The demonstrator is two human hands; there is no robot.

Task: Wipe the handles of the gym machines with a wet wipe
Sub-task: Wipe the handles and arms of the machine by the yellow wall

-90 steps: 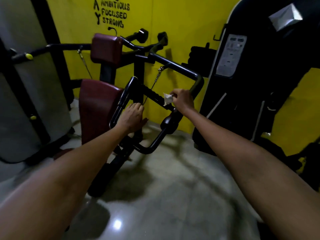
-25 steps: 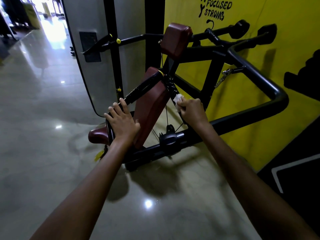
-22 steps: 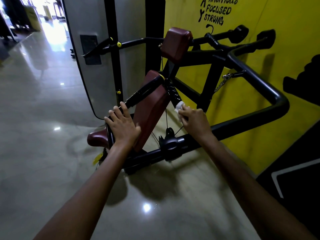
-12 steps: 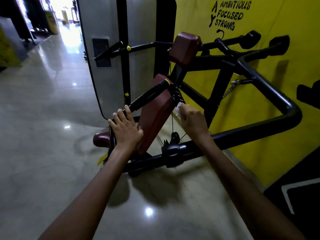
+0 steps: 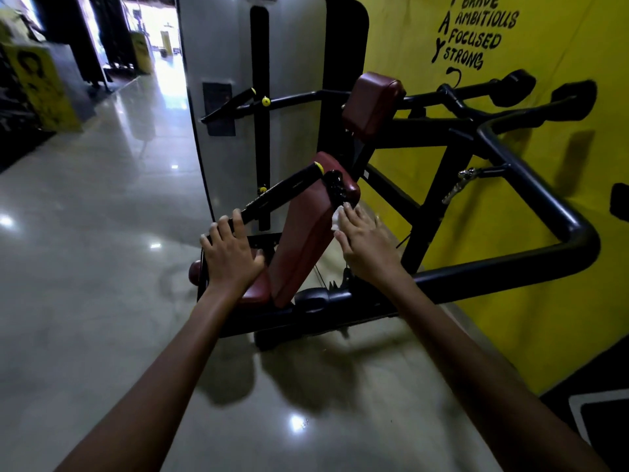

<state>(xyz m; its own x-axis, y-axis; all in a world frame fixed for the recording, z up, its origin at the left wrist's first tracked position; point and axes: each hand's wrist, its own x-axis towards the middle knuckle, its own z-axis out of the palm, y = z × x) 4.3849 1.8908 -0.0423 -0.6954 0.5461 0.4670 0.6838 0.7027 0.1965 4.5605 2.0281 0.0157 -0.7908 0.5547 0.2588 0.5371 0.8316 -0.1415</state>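
The wet wipe (image 5: 337, 218) shows only as a small crumpled white patch, mostly covered by the right hand (image 5: 366, 245). It sits against the upper right edge of the dark red back pad (image 5: 306, 240), just below the knobbly black handle (image 5: 335, 185) that juts out at the top of that pad. The handle is glossy, ribbed black, and joins a longer black grip bar (image 5: 275, 199) with a yellow end cap (image 5: 318, 167) that slopes down to the left.

The right hand reaches forward with its back to the camera, fingers nearly straight and close together, fingertips (image 5: 349, 207) touching the lower end of the handle while the wipe lies under them; whether the thumb pinches the wipe cannot be told. The left hand (image 5: 231, 257) lies palm down on the lower end of the grip bar beside the pad, fingers slightly spread and bent over the bar, thumb out toward the pad. Both forearms stretch in from the bottom of the view.

The machine's black tubular frame (image 5: 544, 206) loops round to the right in front of a yellow wall (image 5: 425, 35) with black lettering. A grey shroud (image 5: 224, 63) stands behind, and the polished floor (image 5: 102, 267) reflects ceiling lights
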